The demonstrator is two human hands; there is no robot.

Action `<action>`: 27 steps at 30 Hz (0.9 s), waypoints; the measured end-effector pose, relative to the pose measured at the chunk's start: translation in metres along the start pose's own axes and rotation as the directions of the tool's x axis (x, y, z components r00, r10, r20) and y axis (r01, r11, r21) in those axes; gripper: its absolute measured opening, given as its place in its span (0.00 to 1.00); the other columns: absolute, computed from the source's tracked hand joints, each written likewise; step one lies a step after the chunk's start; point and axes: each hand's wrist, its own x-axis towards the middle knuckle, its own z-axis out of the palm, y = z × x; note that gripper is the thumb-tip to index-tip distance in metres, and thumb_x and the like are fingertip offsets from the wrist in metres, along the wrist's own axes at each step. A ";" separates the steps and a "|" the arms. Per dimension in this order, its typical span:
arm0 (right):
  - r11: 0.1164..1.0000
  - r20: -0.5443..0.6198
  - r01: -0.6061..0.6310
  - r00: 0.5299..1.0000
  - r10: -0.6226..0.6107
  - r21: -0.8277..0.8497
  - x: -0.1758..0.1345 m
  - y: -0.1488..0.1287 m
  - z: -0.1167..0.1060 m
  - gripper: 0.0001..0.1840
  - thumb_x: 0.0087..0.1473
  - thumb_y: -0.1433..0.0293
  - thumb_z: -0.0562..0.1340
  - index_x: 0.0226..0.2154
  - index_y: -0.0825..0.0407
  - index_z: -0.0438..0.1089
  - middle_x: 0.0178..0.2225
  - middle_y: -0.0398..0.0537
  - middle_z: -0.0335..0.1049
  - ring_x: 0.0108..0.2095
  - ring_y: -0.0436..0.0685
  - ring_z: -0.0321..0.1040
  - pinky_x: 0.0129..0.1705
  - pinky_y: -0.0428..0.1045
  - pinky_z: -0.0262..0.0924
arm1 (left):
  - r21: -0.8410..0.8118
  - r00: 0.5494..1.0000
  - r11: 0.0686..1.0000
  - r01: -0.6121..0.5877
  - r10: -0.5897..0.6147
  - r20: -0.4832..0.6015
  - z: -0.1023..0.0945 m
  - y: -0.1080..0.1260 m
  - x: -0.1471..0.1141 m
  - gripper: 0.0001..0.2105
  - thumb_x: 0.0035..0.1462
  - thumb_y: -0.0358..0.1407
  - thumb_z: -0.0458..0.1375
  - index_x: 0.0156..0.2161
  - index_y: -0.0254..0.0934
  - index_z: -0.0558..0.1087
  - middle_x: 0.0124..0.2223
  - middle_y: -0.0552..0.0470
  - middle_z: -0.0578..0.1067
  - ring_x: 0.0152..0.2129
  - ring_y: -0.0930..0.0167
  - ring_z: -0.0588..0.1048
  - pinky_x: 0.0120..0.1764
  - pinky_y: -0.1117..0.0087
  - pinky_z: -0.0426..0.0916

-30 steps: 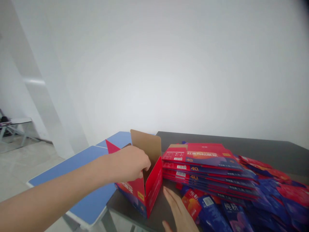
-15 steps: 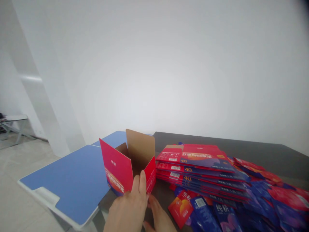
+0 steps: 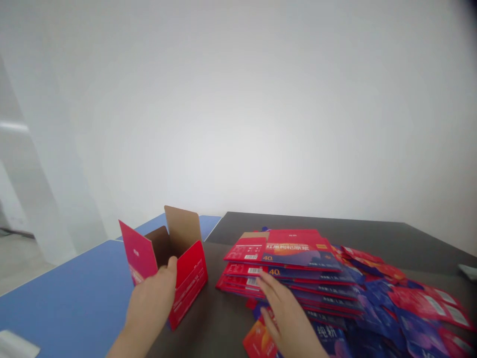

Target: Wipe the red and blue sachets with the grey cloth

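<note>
A red and blue cardboard box (image 3: 191, 281) stands upright with its top flaps up, showing brown board inside. My left hand (image 3: 154, 291) grips its near corner, thumb over the edge. My right hand (image 3: 285, 313) is off the box, fingers apart and holding nothing, in front of a stack of flat folded cartons (image 3: 294, 253) and above the loose sachets. Whether its fingertips touch the stack I cannot tell. An orange-red sachet (image 3: 257, 340) lies partly hidden beneath that hand.
A heap of red and blue sachets (image 3: 387, 303) spreads over the dark table (image 3: 368, 228) right of the stack. A blue-topped table (image 3: 74, 293) adjoins on the left, with a white object (image 3: 18, 344) at its near edge. A white wall (image 3: 238, 109) rises behind.
My right hand has left the box's lower corner and moved right to the stack, opening out. My left hand keeps hold of the box. The view has turned slightly right.
</note>
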 end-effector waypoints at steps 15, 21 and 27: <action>0.843 -0.119 -0.250 0.968 0.220 -0.477 0.000 0.127 -0.065 0.20 0.61 0.71 0.52 0.50 0.57 0.73 0.51 0.59 0.74 0.52 0.66 0.70 0.55 0.61 0.62 | -0.039 0.996 0.997 0.069 -0.071 -0.057 0.032 -0.021 0.087 0.21 0.64 0.21 0.36 0.55 0.24 0.65 0.44 0.32 0.75 0.36 0.54 0.80 0.35 0.58 0.73; 0.892 0.035 -0.189 0.974 0.223 -0.412 0.008 0.133 -0.079 0.22 0.57 0.76 0.52 0.47 0.55 0.77 0.49 0.58 0.76 0.50 0.64 0.72 0.56 0.59 0.62 | -0.161 0.979 0.986 0.051 -0.081 -0.188 0.036 0.007 0.070 0.25 0.64 0.23 0.37 0.65 0.28 0.57 0.58 0.28 0.65 0.38 0.55 0.78 0.36 0.55 0.74; 0.922 0.084 -0.235 0.959 0.272 -0.307 0.003 0.136 -0.089 0.23 0.55 0.79 0.50 0.41 0.52 0.79 0.42 0.54 0.79 0.45 0.60 0.74 0.54 0.54 0.62 | -0.683 0.998 0.729 -0.045 0.057 -0.005 0.057 0.083 0.091 0.13 0.68 0.32 0.51 0.53 0.32 0.71 0.54 0.38 0.72 0.52 0.59 0.71 0.51 0.59 0.68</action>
